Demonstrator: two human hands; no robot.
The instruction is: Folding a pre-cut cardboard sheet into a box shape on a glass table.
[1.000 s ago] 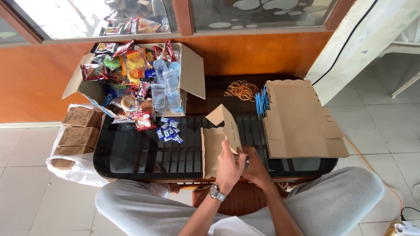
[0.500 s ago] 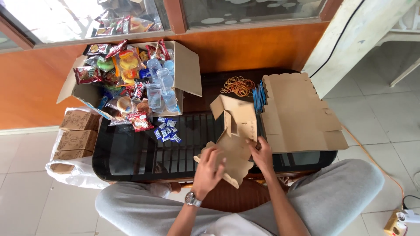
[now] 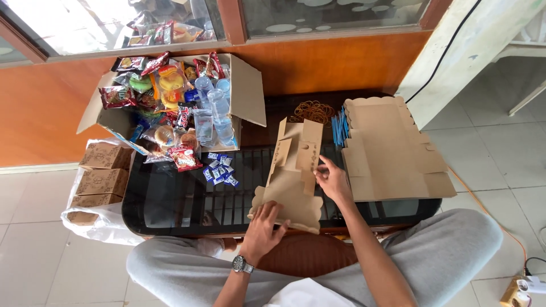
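A flat brown cardboard box blank (image 3: 293,176) with scalloped edges lies partly unfolded on the black glass table (image 3: 170,199). My left hand (image 3: 263,230), with a wristwatch, presses on its near scalloped flap. My right hand (image 3: 331,179) pinches its right side flap. A stack of the same flat blanks (image 3: 387,148) lies to the right, just beyond my right hand.
An open carton (image 3: 244,91) holds snack packets and water cups at the back left. Small blue sweets (image 3: 220,169), rubber bands (image 3: 311,111) and blue straws (image 3: 339,128) lie on the table. Folded brown boxes (image 3: 102,176) sit in a white bag on the floor.
The blank was held folded near my lap, then spread out; now it lies flatter on the table, my left hand on its near edge and my right hand on its side flap.
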